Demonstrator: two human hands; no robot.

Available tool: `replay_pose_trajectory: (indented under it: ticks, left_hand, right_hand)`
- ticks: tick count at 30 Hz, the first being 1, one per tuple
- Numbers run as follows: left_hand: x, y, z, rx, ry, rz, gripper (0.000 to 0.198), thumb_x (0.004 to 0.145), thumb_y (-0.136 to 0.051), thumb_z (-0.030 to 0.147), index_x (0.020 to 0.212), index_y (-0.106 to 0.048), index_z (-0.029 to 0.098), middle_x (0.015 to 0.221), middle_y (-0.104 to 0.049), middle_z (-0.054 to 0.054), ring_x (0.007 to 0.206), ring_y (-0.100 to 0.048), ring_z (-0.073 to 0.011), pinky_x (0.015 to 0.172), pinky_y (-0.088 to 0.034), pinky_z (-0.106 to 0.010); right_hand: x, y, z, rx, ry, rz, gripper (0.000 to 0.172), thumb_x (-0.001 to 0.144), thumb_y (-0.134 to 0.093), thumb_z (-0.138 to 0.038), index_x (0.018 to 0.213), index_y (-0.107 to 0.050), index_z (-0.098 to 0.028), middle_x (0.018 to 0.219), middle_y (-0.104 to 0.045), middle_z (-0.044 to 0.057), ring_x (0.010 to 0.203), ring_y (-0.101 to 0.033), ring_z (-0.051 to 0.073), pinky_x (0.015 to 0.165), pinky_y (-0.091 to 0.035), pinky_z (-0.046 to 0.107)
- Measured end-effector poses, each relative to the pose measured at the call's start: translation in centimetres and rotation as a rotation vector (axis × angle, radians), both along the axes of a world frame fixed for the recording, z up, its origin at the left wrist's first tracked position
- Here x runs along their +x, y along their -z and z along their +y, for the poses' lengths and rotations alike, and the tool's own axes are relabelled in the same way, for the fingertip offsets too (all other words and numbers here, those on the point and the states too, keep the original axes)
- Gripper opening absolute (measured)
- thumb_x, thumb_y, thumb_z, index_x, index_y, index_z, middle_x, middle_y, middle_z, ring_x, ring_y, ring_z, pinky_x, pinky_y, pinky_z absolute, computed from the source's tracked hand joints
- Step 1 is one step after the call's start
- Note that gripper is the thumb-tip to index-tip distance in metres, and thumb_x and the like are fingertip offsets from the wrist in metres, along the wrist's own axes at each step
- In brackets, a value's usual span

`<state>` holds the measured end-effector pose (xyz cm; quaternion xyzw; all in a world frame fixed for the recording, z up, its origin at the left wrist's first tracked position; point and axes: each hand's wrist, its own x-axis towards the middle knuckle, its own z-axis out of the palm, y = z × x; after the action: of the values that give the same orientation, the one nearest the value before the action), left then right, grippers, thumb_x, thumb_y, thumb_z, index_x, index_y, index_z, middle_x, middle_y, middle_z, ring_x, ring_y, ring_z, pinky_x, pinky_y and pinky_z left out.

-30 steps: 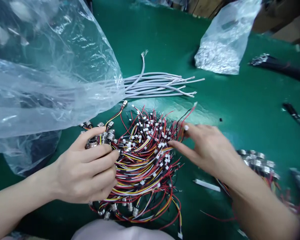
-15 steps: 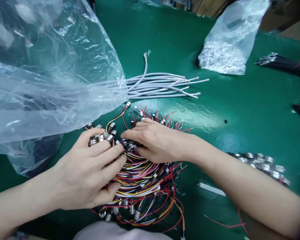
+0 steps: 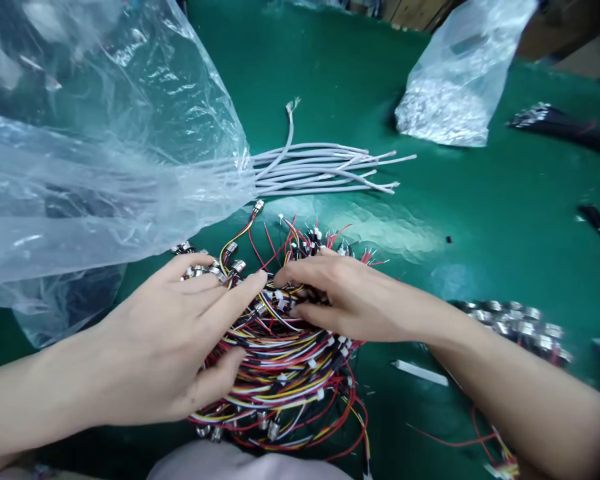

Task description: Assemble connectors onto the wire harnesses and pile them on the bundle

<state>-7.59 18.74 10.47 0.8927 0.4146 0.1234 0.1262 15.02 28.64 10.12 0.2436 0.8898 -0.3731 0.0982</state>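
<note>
A large heap of wire harnesses (image 3: 285, 367), in red, yellow, white and black, lies in front of me. Round metal connectors (image 3: 273, 428) and small white plugs (image 3: 312, 363) sit on the wire ends. Over the heap's left side rests my left hand (image 3: 165, 340), its fingers stretched and apart, the upper ones against several metal connectors. My right hand (image 3: 350, 297) reaches in from the right, thumb and fingers closed round wires and white plugs near the heap's top. Its fingertips are partly hidden among the wires.
A clear plastic bag (image 3: 105, 120) at the left holds grey cables (image 3: 325, 170) whose ends stick out. Farther back stands a bag of small shiny parts (image 3: 443, 117). To the right are metal connectors (image 3: 527, 327), a white pen-like stick (image 3: 423, 373) and a black bundle (image 3: 555, 123).
My right hand has moved right and slightly down across the heap, and wires near it have shifted. My left index finger now reaches farther right, its fingers more spread.
</note>
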Motion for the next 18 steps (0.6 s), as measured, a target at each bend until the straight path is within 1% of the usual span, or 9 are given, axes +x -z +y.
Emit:
replay_pose_trajectory:
  ticks: [3, 5, 7, 9, 11, 13, 15, 18]
  left_hand:
    - [0.6, -0.4, 1.7, -0.03, 0.034, 0.121, 0.05, 0.081, -0.056, 0.027, 0.129, -0.056, 0.014, 0.102, -0.068, -0.011, 0.096, -0.062, -0.0273, 0.097, -0.041, -0.047]
    - [0.9, -0.3, 3.0, -0.042, 0.084, 0.141, 0.042, 0.078, -0.058, 0.033, 0.117, -0.064, 0.018, 0.105, -0.068, -0.01, 0.102, -0.06, -0.0296, 0.099, -0.039, -0.048]
    - [1.2, 0.2, 4.0, -0.069, 0.133, 0.123, 0.032, 0.077, -0.059, 0.037, 0.102, -0.069, 0.021, 0.098, -0.07, -0.007, 0.102, -0.06, -0.029, 0.101, -0.037, -0.048]
    - [1.4, 0.6, 4.7, -0.119, 0.157, 0.124, 0.023, 0.075, -0.06, 0.039, 0.089, -0.068, 0.023, 0.085, -0.07, -0.004, 0.094, -0.061, -0.0271, 0.098, -0.037, -0.047]
    - [1.4, 0.8, 5.0, -0.156, 0.156, 0.16, 0.019, 0.073, -0.061, 0.04, 0.08, -0.066, 0.023, 0.074, -0.068, -0.002, 0.085, -0.061, -0.0263, 0.095, -0.039, -0.048]
    - [1.2, 0.6, 4.9, -0.15, 0.161, 0.196, 0.017, 0.072, -0.062, 0.039, 0.076, -0.064, 0.023, 0.069, -0.065, -0.001, 0.081, -0.06, -0.0262, 0.093, -0.04, -0.05]
    - [0.8, 0.2, 4.5, -0.105, 0.165, 0.215, 0.016, 0.073, -0.063, 0.038, 0.073, -0.062, 0.023, 0.069, -0.063, -0.002, 0.08, -0.059, -0.0261, 0.095, -0.04, -0.052]
    - [-0.3, -0.3, 3.2, -0.042, 0.131, 0.244, 0.015, 0.077, -0.063, 0.037, 0.075, -0.062, 0.022, 0.074, -0.064, -0.003, 0.082, -0.058, -0.0268, 0.103, -0.034, -0.058]
  right_hand:
    - [0.7, 0.2, -0.1, -0.004, -0.015, 0.029, 0.032, 0.085, -0.056, -0.011, 0.115, -0.057, -0.019, 0.101, -0.066, 0.005, 0.093, -0.059, 0.019, 0.082, -0.037, 0.032]
    - [0.9, 0.4, -0.1, 0.023, -0.075, 0.052, 0.029, 0.087, -0.054, -0.011, 0.114, -0.059, -0.02, 0.097, -0.064, 0.005, 0.091, -0.058, 0.019, 0.082, -0.036, 0.032]
    - [1.1, 0.6, -0.2, 0.053, -0.129, 0.076, 0.021, 0.09, -0.053, -0.016, 0.109, -0.062, -0.021, 0.092, -0.062, 0.004, 0.087, -0.057, 0.018, 0.082, -0.035, 0.033]
    - [1.0, 0.7, -0.4, 0.083, -0.145, 0.092, 0.014, 0.093, -0.052, -0.023, 0.102, -0.063, -0.022, 0.088, -0.061, 0.003, 0.083, -0.056, 0.017, 0.081, -0.034, 0.032]
    - [0.8, 0.7, -0.7, 0.127, -0.122, 0.087, 0.011, 0.094, -0.051, -0.024, 0.093, -0.062, -0.02, 0.082, -0.06, 0.002, 0.079, -0.056, 0.016, 0.078, -0.033, 0.031]
    - [0.7, 0.7, -1.1, 0.183, -0.066, 0.046, 0.009, 0.091, -0.051, -0.018, 0.083, -0.057, -0.018, 0.076, -0.059, 0.001, 0.072, -0.054, 0.015, 0.075, -0.032, 0.03]
    - [0.7, 0.7, -1.5, 0.236, 0.002, 0.002, 0.009, 0.086, -0.05, -0.013, 0.078, -0.052, -0.018, 0.071, -0.058, 0.0, 0.066, -0.052, 0.014, 0.071, -0.032, 0.029]
    - [1.4, 1.0, -2.4, 0.3, 0.106, 0.007, 0.011, 0.083, -0.047, -0.012, 0.075, -0.046, -0.019, 0.065, -0.055, -0.001, 0.06, -0.049, 0.014, 0.066, -0.032, 0.029]
